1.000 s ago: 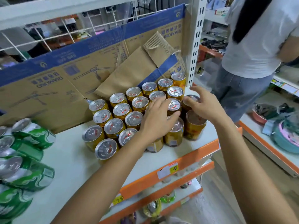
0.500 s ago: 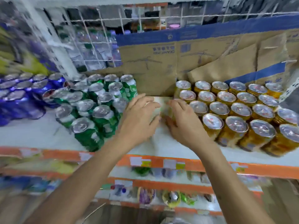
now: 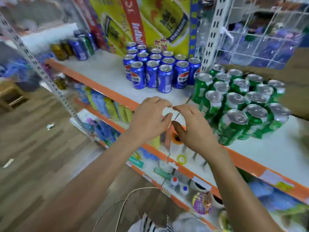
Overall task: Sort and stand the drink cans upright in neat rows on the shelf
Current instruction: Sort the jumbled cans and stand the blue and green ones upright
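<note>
Leftward your gaze had swung, and your left hand (image 3: 150, 118) and right hand (image 3: 194, 129) hovered empty (fingers loosely curved) at the shelf (image 3: 103, 71) edge, blue cans (image 3: 155, 72) ranked behind, crowded green cans (image 3: 239, 101) probably needing squaring next.

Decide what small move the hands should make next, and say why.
Probably move the right hand across to the front green can and nudge it back into line. Both hands hold nothing, the left hand beside the right above the shelf edge. The blue cans stand in even rows, while the green cans look looser through the blur.
</note>
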A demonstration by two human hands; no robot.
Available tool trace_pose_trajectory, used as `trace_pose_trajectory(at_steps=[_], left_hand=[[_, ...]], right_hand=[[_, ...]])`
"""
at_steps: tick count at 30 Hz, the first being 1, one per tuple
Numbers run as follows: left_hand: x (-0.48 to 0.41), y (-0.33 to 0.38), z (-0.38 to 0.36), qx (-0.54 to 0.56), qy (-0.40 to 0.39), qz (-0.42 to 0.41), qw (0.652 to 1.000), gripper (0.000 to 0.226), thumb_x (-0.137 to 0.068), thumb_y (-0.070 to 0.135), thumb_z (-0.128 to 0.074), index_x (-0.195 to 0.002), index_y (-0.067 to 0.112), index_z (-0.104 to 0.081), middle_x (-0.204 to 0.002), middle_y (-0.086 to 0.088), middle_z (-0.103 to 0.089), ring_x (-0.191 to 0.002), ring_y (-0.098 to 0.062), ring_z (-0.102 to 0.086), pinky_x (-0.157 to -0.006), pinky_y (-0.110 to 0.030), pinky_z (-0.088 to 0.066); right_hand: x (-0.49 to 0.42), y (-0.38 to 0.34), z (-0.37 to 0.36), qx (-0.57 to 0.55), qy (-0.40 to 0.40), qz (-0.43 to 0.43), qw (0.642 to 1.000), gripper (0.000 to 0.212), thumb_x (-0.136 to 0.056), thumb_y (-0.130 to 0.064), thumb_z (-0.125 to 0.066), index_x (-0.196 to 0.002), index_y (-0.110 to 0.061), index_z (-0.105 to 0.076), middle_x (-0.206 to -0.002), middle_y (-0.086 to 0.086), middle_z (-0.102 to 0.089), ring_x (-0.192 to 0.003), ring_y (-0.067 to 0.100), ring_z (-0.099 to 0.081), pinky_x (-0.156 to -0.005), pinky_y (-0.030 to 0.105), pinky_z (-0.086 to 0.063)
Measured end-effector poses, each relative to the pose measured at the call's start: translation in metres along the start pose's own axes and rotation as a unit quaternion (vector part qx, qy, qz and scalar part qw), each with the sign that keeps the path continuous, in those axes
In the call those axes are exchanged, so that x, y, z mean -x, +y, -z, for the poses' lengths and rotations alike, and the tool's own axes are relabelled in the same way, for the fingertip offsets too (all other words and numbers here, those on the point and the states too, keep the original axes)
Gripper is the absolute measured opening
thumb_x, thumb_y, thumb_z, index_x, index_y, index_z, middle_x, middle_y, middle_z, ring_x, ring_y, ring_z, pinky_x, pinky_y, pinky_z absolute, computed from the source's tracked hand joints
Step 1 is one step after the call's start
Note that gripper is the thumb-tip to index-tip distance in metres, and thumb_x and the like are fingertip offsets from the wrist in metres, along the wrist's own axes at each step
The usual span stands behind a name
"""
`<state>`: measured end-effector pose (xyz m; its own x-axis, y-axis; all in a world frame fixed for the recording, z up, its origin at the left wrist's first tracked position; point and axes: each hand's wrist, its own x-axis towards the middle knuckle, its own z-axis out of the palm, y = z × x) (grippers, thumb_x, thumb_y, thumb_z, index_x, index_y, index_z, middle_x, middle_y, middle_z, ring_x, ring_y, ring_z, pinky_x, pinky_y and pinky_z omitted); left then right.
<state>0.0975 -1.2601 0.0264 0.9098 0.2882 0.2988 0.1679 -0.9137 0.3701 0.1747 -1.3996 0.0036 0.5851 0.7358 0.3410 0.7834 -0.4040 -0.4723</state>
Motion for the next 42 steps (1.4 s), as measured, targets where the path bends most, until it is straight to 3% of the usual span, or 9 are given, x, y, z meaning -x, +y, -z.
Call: trace_pose_trajectory(at_steps=[5, 9, 14, 24, 32, 38, 42], left_hand=[[0.002, -0.079, 0.019, -0.023, 0.009, 0.07, 0.997, 0.05, -0.077, 0.041, -0.044, -0.116, 0.017, -0.065, -0.116, -0.006, -0.064, -0.11, -0.028, -0.056, -0.093, -0.041, -0.044], [-0.007, -0.142, 0.028, -0.03, 0.026, 0.108, 0.993, 0.049, -0.077, 0.041, -0.045, -0.113, 0.016, -0.065, -0.112, -0.005, -0.065, -0.106, -0.029, -0.059, -0.089, -0.041, -0.048], [-0.043, -0.226, 0.047, -0.047, 0.032, 0.145, 0.988, 0.043, -0.084, 0.03, -0.056, -0.124, 0.016, -0.059, -0.125, -0.006, -0.057, -0.115, -0.029, -0.054, -0.092, -0.039, -0.045], [-0.141, -0.398, 0.087, -0.096, 0.012, 0.194, 0.976, 0.051, -0.088, 0.032, -0.06, -0.136, 0.019, -0.048, -0.138, -0.008, -0.045, -0.123, -0.029, -0.046, -0.097, -0.036, -0.039], [-0.19, -0.482, 0.091, -0.046, 0.009, 0.249, 0.967, 0.069, -0.088, 0.034, -0.062, -0.146, 0.019, -0.027, -0.146, -0.011, -0.029, -0.131, -0.032, -0.038, -0.103, -0.042, -0.039], [-0.25, -0.552, 0.097, 0.044, 0.019, 0.256, 0.966, 0.083, -0.083, 0.032, -0.066, -0.149, 0.014, -0.018, -0.146, -0.014, -0.028, -0.128, -0.034, -0.037, -0.101, -0.036, -0.033], [-0.293, -0.604, 0.104, 0.057, 0.016, 0.214, 0.975, 0.089, -0.072, 0.053, -0.057, -0.147, 0.016, -0.028, -0.144, -0.007, -0.036, -0.129, -0.029, -0.031, -0.1, -0.031, -0.028]], right_hand=[[-0.052, -0.038, -0.049, 0.004, -0.031, 0.06, 0.998, 0.04, -0.075, -0.014, -0.059, -0.112, 0.002, -0.062, -0.108, 0.02, -0.063, -0.102, 0.039, -0.06, -0.089, 0.028, -0.033], [-0.103, -0.058, -0.088, -0.001, -0.036, 0.096, 0.995, 0.035, -0.078, -0.013, -0.061, -0.11, 0.001, -0.063, -0.106, 0.018, -0.065, -0.102, 0.039, -0.06, -0.089, 0.039, -0.043], [-0.184, -0.074, -0.148, -0.045, -0.05, 0.071, 0.995, 0.038, -0.087, -0.016, -0.063, -0.124, -0.007, -0.056, -0.126, 0.012, -0.056, -0.12, 0.028, -0.048, -0.099, 0.026, -0.029], [-0.367, -0.109, -0.257, -0.085, -0.074, 0.05, 0.992, 0.042, -0.087, -0.022, -0.063, -0.127, -0.012, -0.054, -0.128, 0.008, -0.054, -0.122, 0.027, -0.045, -0.101, 0.03, -0.03], [-0.429, -0.118, -0.309, -0.076, -0.1, -0.012, 0.992, 0.043, -0.087, -0.022, -0.059, -0.129, -0.014, -0.053, -0.131, 0.007, -0.052, -0.124, 0.026, -0.045, -0.102, 0.029, -0.031], [-0.498, -0.131, -0.35, -0.09, -0.122, -0.083, 0.985, 0.061, -0.086, -0.021, -0.06, -0.141, -0.012, -0.034, -0.139, 0.012, -0.042, -0.128, 0.029, -0.039, -0.103, 0.035, -0.033], [-0.56, -0.143, -0.377, -0.094, -0.097, -0.118, 0.984, 0.073, -0.086, -0.017, -0.063, -0.146, -0.008, -0.023, -0.148, 0.011, -0.032, -0.136, 0.026, -0.03, -0.107, 0.031, -0.027]])
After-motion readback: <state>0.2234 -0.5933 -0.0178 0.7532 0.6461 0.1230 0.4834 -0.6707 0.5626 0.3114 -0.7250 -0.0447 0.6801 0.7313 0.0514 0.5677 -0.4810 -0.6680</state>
